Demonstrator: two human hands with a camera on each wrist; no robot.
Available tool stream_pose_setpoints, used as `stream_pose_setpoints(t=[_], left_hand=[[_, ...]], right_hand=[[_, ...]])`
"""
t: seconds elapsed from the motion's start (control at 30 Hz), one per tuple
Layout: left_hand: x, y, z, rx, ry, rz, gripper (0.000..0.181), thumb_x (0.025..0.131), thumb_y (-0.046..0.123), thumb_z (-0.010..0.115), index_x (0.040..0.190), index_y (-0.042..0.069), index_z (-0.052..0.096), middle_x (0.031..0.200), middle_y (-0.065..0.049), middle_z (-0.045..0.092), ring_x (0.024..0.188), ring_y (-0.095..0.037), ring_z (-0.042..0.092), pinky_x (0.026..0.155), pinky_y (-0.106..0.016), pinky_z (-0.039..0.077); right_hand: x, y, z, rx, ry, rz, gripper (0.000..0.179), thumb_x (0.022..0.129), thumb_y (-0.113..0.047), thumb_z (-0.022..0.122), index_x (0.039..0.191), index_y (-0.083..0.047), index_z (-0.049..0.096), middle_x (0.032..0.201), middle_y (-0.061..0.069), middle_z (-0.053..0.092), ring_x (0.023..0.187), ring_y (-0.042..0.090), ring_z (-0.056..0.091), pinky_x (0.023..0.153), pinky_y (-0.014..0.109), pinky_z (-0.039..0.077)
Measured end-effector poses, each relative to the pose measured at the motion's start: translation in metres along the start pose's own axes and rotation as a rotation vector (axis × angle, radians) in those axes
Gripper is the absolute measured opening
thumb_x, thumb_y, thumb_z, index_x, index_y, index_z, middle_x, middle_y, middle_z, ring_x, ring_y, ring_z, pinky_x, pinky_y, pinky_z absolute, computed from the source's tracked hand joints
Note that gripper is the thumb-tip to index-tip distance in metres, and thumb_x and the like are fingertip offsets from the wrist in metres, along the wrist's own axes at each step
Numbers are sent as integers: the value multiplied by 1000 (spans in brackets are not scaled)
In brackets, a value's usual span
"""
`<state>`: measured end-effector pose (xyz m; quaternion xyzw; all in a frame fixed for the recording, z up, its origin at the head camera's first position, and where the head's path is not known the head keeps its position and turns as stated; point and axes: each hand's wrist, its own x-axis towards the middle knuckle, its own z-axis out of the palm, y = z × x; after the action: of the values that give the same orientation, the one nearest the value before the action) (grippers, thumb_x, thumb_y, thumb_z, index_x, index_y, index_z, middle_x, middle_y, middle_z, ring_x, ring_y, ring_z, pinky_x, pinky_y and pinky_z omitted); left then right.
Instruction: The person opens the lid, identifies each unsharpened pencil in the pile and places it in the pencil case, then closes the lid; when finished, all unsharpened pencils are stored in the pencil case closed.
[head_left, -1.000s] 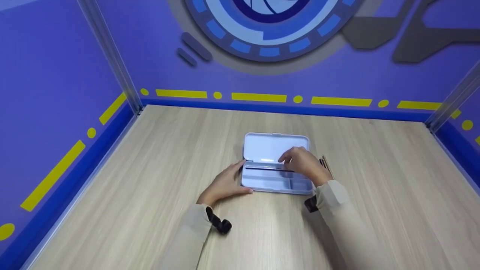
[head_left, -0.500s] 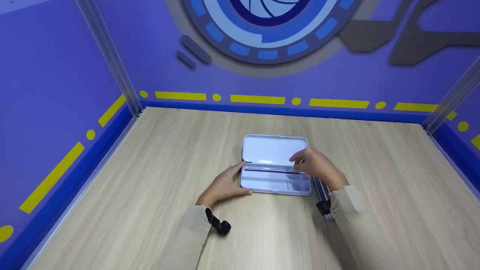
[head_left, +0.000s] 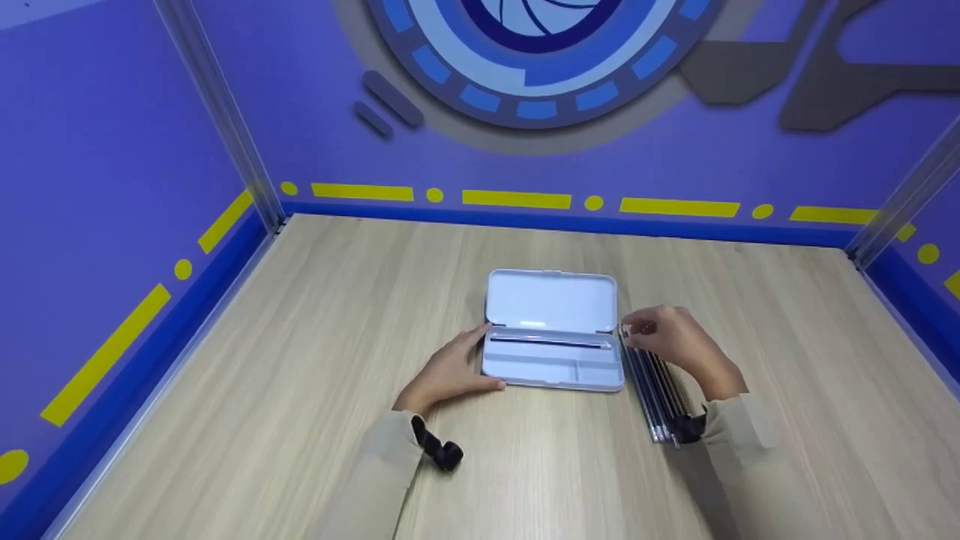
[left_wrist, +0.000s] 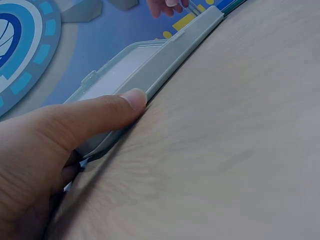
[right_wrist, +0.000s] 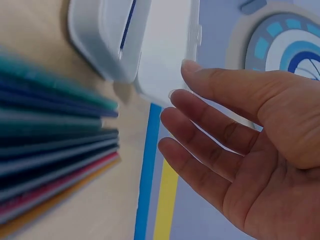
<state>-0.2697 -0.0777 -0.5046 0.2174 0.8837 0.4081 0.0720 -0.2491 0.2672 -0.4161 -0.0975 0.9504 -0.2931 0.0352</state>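
Observation:
A white pencil case (head_left: 551,300) lies with its lid raised on the table, shallow compartments facing up. One dark pencil (head_left: 551,342) rests lengthwise in its rear compartment. My left hand (head_left: 450,367) holds the case's left end, the thumb at the front edge and fingers near the hinge; the left wrist view shows the thumb against the case wall (left_wrist: 165,60). Off the right side of the case, my right hand (head_left: 679,345) hovers over a row of pencils (head_left: 652,397). Its fingers are loosely bent with nothing between them, as the right wrist view confirms; the pencils (right_wrist: 55,135) lie apart from it.
The wood-grain table (head_left: 337,300) is bounded by a blue-purple back wall (head_left: 300,135) and side panels, with metal posts (head_left: 217,105) in the corners. A black wrist camera (head_left: 446,454) sits on the left wrist.
My right hand has moved from above the case's rear compartment rightward to the pencils, leaving the dark pencil in the case. The left hand stays at the case's left end.

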Motion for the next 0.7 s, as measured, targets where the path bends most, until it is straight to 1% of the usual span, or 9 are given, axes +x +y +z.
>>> stream_pose_setpoints(t=[0.07, 0.27, 0.5, 0.7], left_hand=[[0, 0, 0, -1, -3, 1, 103, 68, 46, 84, 152, 17, 31, 151, -12, 39, 140, -29, 35, 115, -46, 31], [-1, 0, 0, 1, -6, -4, 103, 68, 47, 83, 152, 19, 31, 152, -12, 38, 140, -29, 35, 114, -47, 31], [-1, -1, 0, 9, 1, 5, 104, 67, 47, 84, 152, 18, 30, 151, -12, 39, 140, -29, 36, 114, -46, 31], [-1, -1, 0, 3, -5, -1, 103, 68, 47, 83, 152, 19, 31, 152, -12, 37, 141, -29, 34, 115, -46, 30]], right_hand=[[-4, 6, -2, 9, 12, 17, 32, 87, -4, 66, 116, 7, 65, 104, 22, 69, 90, 29, 65, 79, 44, 57], [-15, 23, -8, 38, 38, 19, 35, 86, -3, 66, 118, 9, 63, 104, 26, 68, 93, 35, 66, 77, 44, 57], [-28, 39, -10, 63, 6, 70, 42, 87, -9, 67, 123, 11, 59, 109, 29, 65, 99, 40, 64, 80, 46, 56], [-35, 48, -10, 75, -21, 92, 43, 87, -9, 67, 124, 11, 57, 108, 28, 66, 97, 39, 65, 79, 46, 56]])
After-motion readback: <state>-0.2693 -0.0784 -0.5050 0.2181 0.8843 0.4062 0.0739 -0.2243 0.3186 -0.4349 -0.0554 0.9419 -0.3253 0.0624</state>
